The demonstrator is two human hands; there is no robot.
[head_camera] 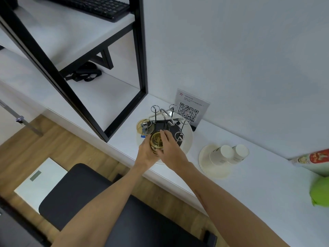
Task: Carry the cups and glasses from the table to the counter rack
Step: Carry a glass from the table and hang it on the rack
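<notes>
A black metal shelf frame point(114, 72) stands to the left of the chrome wire cup rack with ring-topped prongs point(166, 120), which sits on a round white tray point(188, 139) on the white counter point(249, 175). A clear amber-tinted glass point(145, 126) hangs on the rack's left side. At the rack's near edge, the left hand point(146, 154) curls its fingers round a gold-rimmed clear glass point(157, 142), mouth facing up toward the camera. The right hand point(170, 150) grips the same glass from the other side, fingers bent over its rim. Behind the rack stands a white QR-code sign card point(191, 107). Right of the rack, two white paper cups point(227, 154) lie on a white paper plate point(208, 166)
</notes>
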